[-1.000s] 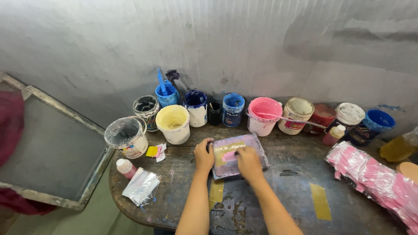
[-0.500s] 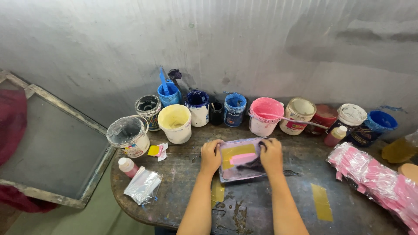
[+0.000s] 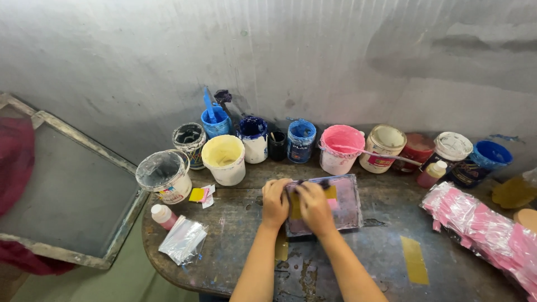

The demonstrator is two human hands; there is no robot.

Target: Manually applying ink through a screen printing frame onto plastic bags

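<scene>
A small purple-stained printing frame [image 3: 347,208] lies flat on the dark round table [image 3: 235,251], with a yellow and pink patch [image 3: 331,193] showing on its mesh. My left hand [image 3: 275,202] grips the frame's left edge. My right hand [image 3: 314,208] lies over the left half of the frame, right next to the left hand. Its fingers curl on a small dark scraper [image 3: 313,183] at the frame's far edge. Most of the scraper is hidden under the fingers.
Several paint pots line the wall: a film-covered white bucket [image 3: 166,174], yellow bucket [image 3: 224,159], blue pot [image 3: 301,140], pink bucket [image 3: 341,148]. A stack of pink packets [image 3: 481,223] lies right. A large screen frame [image 3: 67,190], small bottle [image 3: 163,215] and plastic bag [image 3: 183,239] are left.
My right hand went from the frame's middle to its right edge, then swept back left to sit beside the left hand. The left hand stayed on the frame's left edge.
</scene>
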